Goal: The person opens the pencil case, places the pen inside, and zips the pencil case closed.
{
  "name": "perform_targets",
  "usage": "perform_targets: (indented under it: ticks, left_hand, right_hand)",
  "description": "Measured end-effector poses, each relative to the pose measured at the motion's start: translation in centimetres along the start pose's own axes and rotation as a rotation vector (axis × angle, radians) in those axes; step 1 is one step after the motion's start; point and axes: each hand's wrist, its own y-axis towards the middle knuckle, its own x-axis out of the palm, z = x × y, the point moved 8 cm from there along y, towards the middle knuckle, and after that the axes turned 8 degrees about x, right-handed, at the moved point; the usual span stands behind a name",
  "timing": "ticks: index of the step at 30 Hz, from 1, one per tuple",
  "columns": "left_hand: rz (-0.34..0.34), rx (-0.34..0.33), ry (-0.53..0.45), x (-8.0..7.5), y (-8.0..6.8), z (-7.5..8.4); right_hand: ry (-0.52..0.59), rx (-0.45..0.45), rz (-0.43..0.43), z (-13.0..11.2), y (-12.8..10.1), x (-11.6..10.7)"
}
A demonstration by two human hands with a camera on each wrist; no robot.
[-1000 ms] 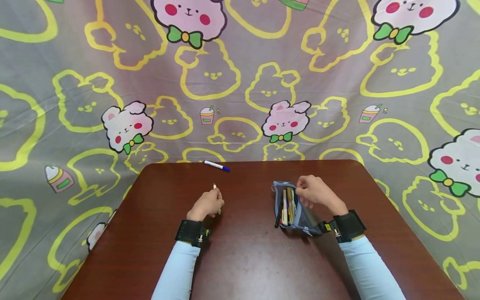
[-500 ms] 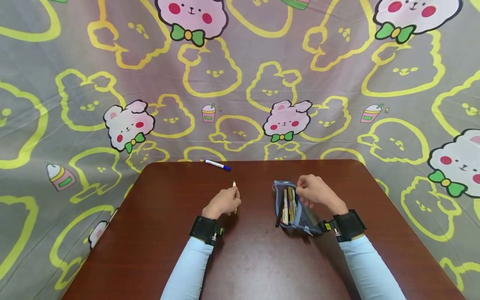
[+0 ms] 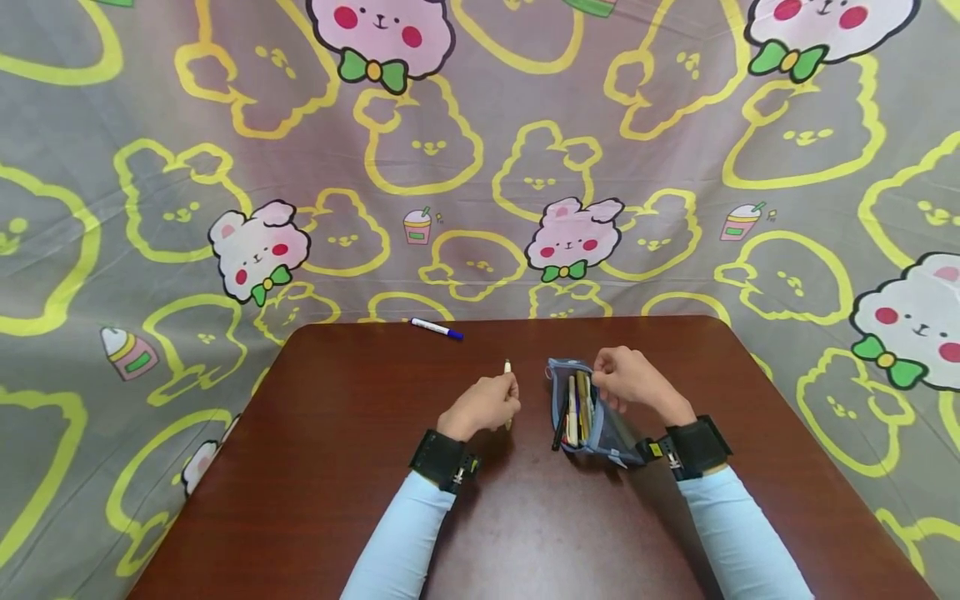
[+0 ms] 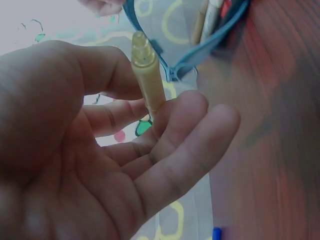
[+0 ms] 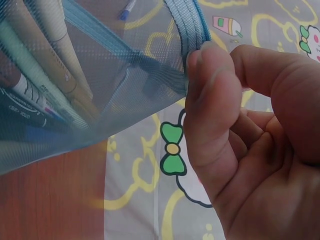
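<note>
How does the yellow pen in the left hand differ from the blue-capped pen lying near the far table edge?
The yellow pen is gripped by the left hand and points up; the blue-capped pen lies flat on the table, untouched. The first is beside the open pencil case; the second is far from it. Both are outside the case.

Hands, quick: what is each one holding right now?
Left hand: holds a yellow plastic pen.
Right hand: pinches the rim of the blue mesh pencil case.
</note>
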Motion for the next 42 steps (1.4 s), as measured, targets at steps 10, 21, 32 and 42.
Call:
perform_targets:
  ticks: [10,21,32,42]
  left_hand:
    - [-0.044,0.064,0.015,1.2,0.4,3.2]
    - [-0.185,0.168,-0.035,3.6,1.8,5.0]
    - [-0.173,0.198,-0.077,4.7,4.7,4.9]
    - [-0.111,0.160,-0.034,5.6,6.7,5.0]
  right_hand:
    - [0.006,-0.003,-0.005,0.1,0.0,0.0]
    - [-0.028,0.002,-0.014,-0.1,0.3,0.5]
    - [-0.032,-0.012,-0.011,-0.5,0.4,0.4]
    - [-0.024,-0.026,-0.008,-0.5,0.3,0.2]
